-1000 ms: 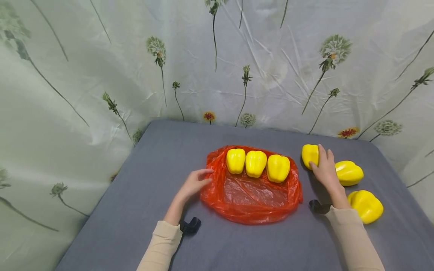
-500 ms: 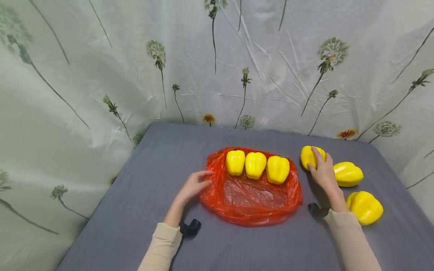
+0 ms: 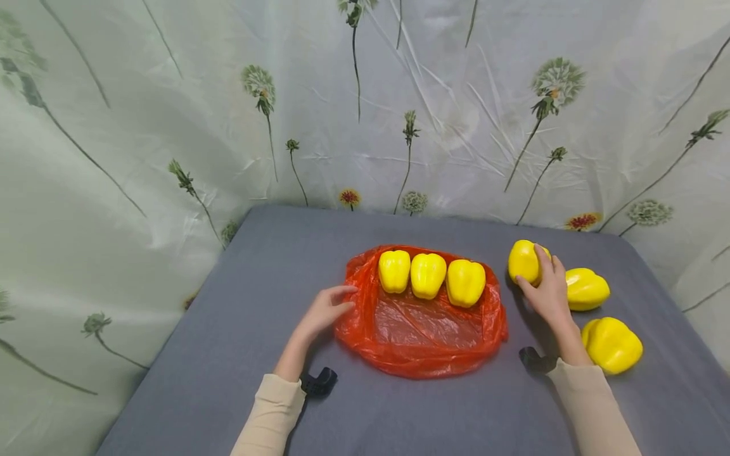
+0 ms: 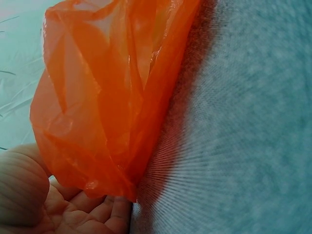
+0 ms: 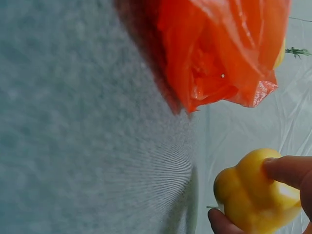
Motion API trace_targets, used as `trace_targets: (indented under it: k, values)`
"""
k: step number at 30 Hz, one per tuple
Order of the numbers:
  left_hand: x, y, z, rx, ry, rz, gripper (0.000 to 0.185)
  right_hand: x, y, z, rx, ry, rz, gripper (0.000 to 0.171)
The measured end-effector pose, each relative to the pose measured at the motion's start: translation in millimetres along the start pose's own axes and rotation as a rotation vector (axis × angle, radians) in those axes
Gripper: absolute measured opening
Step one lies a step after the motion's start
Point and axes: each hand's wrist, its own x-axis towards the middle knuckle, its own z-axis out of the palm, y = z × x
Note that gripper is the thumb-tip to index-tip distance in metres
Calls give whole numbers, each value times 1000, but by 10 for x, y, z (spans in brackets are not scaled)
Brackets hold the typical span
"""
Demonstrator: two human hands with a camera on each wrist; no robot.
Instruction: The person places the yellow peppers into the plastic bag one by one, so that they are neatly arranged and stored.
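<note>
An orange-red plastic bag (image 3: 422, 329) lies flat on the grey table (image 3: 285, 266) with three yellow bell peppers (image 3: 428, 275) in a row on its far part. My right hand (image 3: 549, 292) grips a fourth yellow pepper (image 3: 523, 261), lifted slightly just right of the bag; the right wrist view shows fingers and thumb curled round this pepper (image 5: 253, 195). My left hand (image 3: 326, 309) rests at the bag's left edge, fingers touching the plastic (image 4: 107, 97). Two more yellow peppers (image 3: 586, 289) (image 3: 611, 345) lie right of my right hand.
A flowered sheet (image 3: 365, 101) hangs close behind and around the table. Black wrist-camera mounts (image 3: 319, 382) (image 3: 533, 361) sit under each forearm. Bare grey cloth spreads left of the bag and along the near edge.
My right hand closed round the pepper right of the bag and raised it a little. The left hand stayed at the bag's edge.
</note>
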Motion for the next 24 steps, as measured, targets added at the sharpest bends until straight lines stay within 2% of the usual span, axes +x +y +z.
trace_targets:
  k: [5,11,19,24]
  values:
    - [-11,-21,-13,-2,-10,2,37,-47,-23,12,37,68,-40,73]
    - [-10,-15,-17,-17,-21,2,37,-67,-33,10,59,95,-51,74]
    - [-8,14,-22,-1,-13,4,36,-100,-115,-28,62,83,-3,75]
    - [3,4,-23,15,-15,7,36,-141,-176,-34,62,81,-10,74]
